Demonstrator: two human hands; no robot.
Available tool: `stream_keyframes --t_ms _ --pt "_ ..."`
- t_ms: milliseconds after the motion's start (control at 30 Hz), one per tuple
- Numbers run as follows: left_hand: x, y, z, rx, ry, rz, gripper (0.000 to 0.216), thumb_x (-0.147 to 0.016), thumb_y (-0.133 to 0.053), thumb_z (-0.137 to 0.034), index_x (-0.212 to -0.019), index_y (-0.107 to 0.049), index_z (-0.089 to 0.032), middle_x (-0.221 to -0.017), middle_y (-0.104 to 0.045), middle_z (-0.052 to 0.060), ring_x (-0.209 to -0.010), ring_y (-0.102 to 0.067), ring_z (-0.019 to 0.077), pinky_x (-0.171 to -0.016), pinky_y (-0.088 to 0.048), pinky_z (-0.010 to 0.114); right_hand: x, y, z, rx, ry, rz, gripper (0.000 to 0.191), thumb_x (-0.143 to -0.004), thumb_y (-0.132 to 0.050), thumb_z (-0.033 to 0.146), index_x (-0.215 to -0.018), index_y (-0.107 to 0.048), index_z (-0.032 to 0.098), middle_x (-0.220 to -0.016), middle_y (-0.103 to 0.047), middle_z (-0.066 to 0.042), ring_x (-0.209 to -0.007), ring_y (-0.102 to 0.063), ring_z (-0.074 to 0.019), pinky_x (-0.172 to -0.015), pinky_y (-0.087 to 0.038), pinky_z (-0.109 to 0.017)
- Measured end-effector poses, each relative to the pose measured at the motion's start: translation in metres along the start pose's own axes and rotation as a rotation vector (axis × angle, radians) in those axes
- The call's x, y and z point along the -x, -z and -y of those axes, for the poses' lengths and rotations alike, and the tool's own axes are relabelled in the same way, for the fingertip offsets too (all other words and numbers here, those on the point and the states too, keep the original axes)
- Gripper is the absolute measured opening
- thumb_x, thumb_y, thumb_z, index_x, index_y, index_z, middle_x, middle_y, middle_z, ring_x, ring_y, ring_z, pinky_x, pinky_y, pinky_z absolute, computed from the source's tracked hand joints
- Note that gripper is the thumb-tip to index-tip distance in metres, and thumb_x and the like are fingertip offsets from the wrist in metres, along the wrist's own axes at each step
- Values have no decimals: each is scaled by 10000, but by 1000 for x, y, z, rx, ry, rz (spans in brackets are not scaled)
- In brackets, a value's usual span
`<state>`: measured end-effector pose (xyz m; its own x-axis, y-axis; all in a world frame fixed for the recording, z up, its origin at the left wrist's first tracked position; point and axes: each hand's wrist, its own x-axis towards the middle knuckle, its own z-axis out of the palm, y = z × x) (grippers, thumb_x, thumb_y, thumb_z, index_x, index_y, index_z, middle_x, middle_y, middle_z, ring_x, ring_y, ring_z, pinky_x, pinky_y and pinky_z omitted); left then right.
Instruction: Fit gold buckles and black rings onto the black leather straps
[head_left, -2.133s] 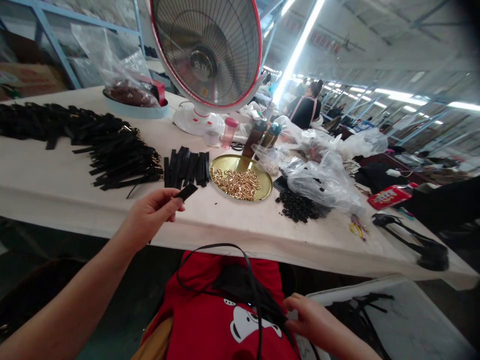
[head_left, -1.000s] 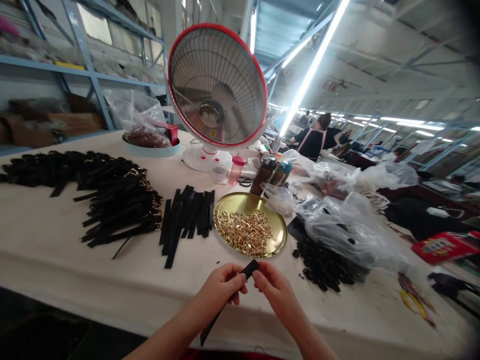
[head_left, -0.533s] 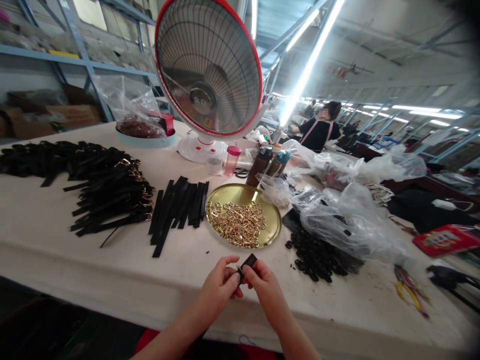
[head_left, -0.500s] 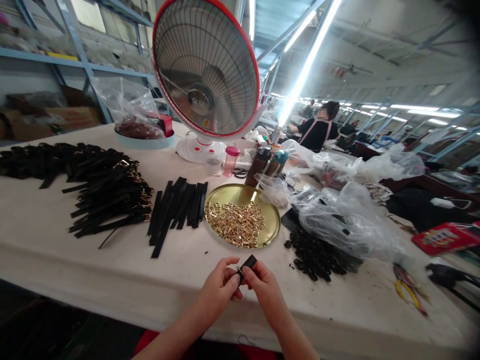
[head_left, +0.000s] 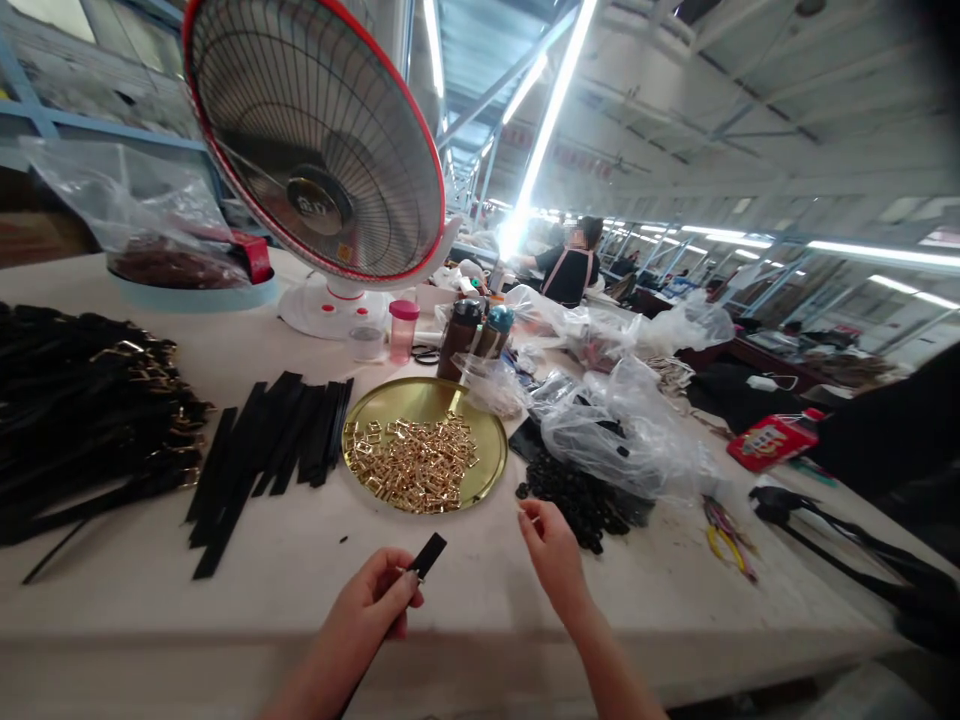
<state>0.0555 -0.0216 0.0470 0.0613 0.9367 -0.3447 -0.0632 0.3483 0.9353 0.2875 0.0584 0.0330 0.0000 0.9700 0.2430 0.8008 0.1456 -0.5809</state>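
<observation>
Low in the frame, just left of centre, the left hand (head_left: 375, 605) pinches a short black strap (head_left: 427, 555) between thumb and forefinger; the strap's free end pokes up and to the right, its long axis on a diagonal toward the centre of the picture. The right hand (head_left: 553, 555) hovers apart from it, lower centre-right, fingers loosely curled and thumb near forefinger with nothing visibly between them — whether a small piece sits there I cannot tell. Above the gap between the hands lies the gold tray (head_left: 480, 480) heaped with gold buckles (head_left: 416, 465). The right hand's fingertips sit just beside the pile of black rings (head_left: 574, 495) and near the tray's lower right rim — nearer both than the left hand is. Loose black strips (head_left: 274, 445) lie left of the tray.
</observation>
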Motion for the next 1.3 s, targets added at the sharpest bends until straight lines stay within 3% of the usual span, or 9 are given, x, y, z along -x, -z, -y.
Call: stream_keyframes --t_ms 100,233,500,600,700,767,967,1100,1300 --pt "-4 -6 -2 13 -16 -15 341 -665 -540 -453 -821 -473 -157 -619 -571 -17 -424 -423 60 -429 -282 182 -31 -1 -20 151 -19 -7 201 -797 -425 237 -877 -596 169 -881 -574 -70 -743 -556 -163 -676 -401 -262" --pt "-7 -8 -4 11 -7 0 341 -673 -533 -459 -816 -467 -156 -616 -566 -20 -415 -418 55 -423 -262 175 -55 -17 -20 218 -50 24 73 -705 -525 131 -708 -591 163 -811 -552 -70 -724 -543 -178 -617 -359 -257" --pt "-9 0 -6 -6 16 37 352 -685 -509 -501 -765 -458 -162 -593 -553 -25 -409 -405 58 -419 -260 181 -35 -24 -8 75 -41 90 51 -687 -532 142 -715 -551 180 -724 -557 -25 -680 -530 -163 -636 -382 -264" --pt "-13 -2 -8 -42 -21 71 328 -710 -488 -486 -742 -451 -161 -577 -543 -25 -413 -408 65 -422 -282 186 -17 -25 18 -184 -60 130 151 -734 -523 248 -860 -555 173 -747 -596 -29 -676 -551 -162 -634 -428 -278" --pt "-16 -3 -13 -87 -99 46 271 -734 -477 -438 -742 -456 -169 -579 -538 -25 -434 -423 81 -433 -320 197 4 -25 54 -777 -216 270 241 -681 -620 302 -876 -578 166 -751 -613 -24 -683 -558 -155 -659 -454 -294" --pt "-16 -1 -18 -169 -165 -9 232 -754 -464 -406 -745 -473 -174 -588 -530 -27 -475 -443 94 -462 -341 204 17 -23 76 -1026 -328 360 282 -647 -669 310 -884 -602 173 -804 -625 -25 -731 -563 -152 -706 -458 -301" --pt "-3 6 -24 -432 -296 -179 212 -793 -425 -358 -719 -509 -179 -601 -508 -28 -568 -464 118 -532 -324 213 34 -27 99 -1313 -533 336 227 -611 -717 307 -758 -622 162 -770 -622 -17 -712 -575 -127 -742 -471 -300" --pt "2 8 -20 -436 -276 -162 211 -800 -412 -355 -730 -503 -179 -599 -504 -31 -562 -464 116 -533 -314 210 40 -33 95 -1330 -528 310 210 -627 -707 321 -732 -604 170 -748 -610 -1 -707 -570 -121 -742 -469 -294" --pt "10 8 -20 -454 -282 -141 196 -793 -418 -336 -710 -506 -183 -578 -484 -37 -548 -443 111 -524 -295 206 46 -30 90 -997 -296 223 228 -706 -625 369 -805 -608 164 -750 -611 -26 -693 -546 -145 -681 -451 -285"
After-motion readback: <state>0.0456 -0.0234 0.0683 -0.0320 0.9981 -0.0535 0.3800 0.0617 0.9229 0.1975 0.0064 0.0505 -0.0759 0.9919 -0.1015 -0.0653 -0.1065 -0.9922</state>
